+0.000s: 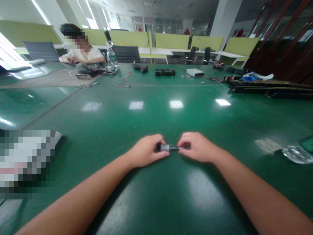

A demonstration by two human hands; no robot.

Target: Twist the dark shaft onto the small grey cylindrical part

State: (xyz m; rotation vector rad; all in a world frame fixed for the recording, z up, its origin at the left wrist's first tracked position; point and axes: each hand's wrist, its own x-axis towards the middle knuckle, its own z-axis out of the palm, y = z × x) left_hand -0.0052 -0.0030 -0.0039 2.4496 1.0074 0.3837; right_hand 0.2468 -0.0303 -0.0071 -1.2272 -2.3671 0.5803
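Just above the table's near middle, a small grey cylinder with a thin dark shaft [165,148] lies level between my two hands. My left hand [148,149] is closed around the thick grey end, thumb below and fingers above. The far tip of the shaft is pinched by the thumb and fingers of my right hand [197,147], which hide its end. I cannot make out exactly what kind of part it is, or whether it is one piece or two. Under both hands spreads the glossy green tabletop [156,120].
A blurred-out box-like object [26,156] sits at left, a clear glass dish [297,154] at right. Along the far side are a water bottle [111,55], a black block [165,72], a silver box [195,72] and dark panels [266,88]. A person [81,54] sits far left.
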